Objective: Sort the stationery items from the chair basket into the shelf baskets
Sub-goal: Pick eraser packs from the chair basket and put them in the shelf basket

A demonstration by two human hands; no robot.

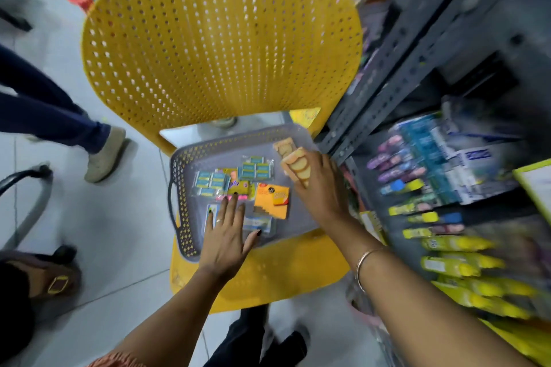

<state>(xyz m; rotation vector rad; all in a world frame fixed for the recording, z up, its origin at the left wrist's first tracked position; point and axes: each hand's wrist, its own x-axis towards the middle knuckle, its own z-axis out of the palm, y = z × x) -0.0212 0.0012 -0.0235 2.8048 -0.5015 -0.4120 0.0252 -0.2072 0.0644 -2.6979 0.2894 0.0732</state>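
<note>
Stationery packets in grey basket on yellow chair; right hand pinches peach packet, long axis toward shelf on right; left hand spread flat over packets.

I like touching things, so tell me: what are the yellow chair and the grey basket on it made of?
The yellow chair looks like hard moulded plastic: one smooth, slightly shiny piece with rows of punched holes. The grey basket on its seat also seems plastic, matte, with lattice walls and a cut-out handle. Neither shows weave or grain, but that is only how they look.
</note>
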